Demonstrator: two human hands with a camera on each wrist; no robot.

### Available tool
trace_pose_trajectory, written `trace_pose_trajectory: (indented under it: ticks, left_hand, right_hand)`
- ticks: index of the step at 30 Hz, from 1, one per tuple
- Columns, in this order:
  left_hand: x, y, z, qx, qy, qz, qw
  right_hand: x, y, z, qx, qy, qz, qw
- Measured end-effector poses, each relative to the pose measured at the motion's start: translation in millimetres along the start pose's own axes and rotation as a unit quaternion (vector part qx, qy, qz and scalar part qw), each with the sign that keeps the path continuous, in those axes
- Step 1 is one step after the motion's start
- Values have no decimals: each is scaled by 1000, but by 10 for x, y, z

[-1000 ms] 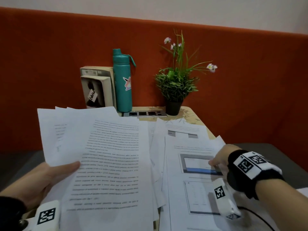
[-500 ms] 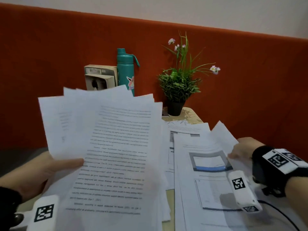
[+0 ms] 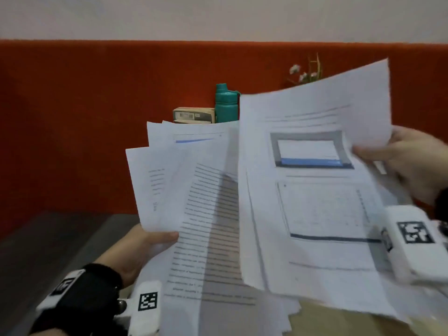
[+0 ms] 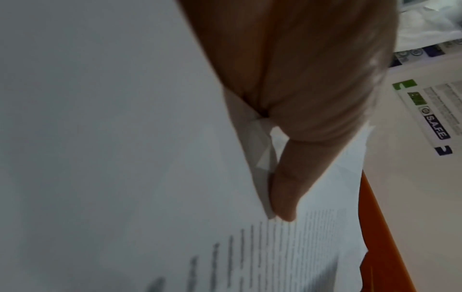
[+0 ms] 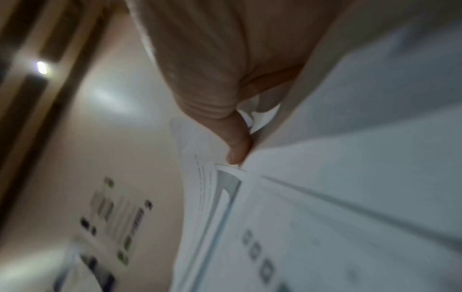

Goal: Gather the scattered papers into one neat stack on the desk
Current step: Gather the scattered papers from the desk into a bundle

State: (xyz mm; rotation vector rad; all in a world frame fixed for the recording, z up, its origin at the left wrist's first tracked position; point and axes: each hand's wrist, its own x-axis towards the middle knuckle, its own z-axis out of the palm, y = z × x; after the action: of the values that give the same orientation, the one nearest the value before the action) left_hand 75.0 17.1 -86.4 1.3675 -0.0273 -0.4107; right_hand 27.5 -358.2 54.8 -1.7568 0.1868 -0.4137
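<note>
Two hands show: the left hand and the right hand. Each one holds one bunch of papers, so there are two bunches: a left bunch and a right bunch. The left bunch shows maybe four or five sheets, but the edges blur together. At the back stand one green bottle, one box and one plant.

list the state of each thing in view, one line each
left hand: grips the fanned text sheets
text sheets: held up, uneven
right hand: pinches the diagram sheets
diagram sheets: lifted, overlapping the text sheets
teal bottle: upright, capped
potted plant: mostly hidden by paper
</note>
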Motion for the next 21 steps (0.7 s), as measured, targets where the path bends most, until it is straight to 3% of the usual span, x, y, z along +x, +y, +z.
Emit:
trace_pose_trajectory:
  ticks: [2, 8, 13, 15, 17, 19, 21]
  left_hand:
    - [14, -17, 37, -16, 6, 9, 1000]
    - [74, -41, 109, -30, 75, 42, 996]
    - [81, -53, 257, 114, 57, 58, 990]
    - [85, -48, 244, 137, 70, 49, 987]
    - [73, -44, 133, 127, 56, 35, 990]
    - [56, -46, 21, 106, 47, 25, 993]
    - [44, -57, -57, 72, 41, 24, 996]
  right_hand:
    - [-33, 237, 331, -54, -40, 19, 998]
    - [-180, 837, 1198, -161, -35, 53, 985]
    - [-237, 966, 1552, -132, -66, 111, 983]
    - [-120, 1004, 1436, -121, -13, 150, 981]
    - [76, 1081, 1109, -214, 73, 221, 949]
    - [190, 1147, 653, -324, 122, 320, 882]
    - [232, 1243, 289, -395, 70, 386, 831]
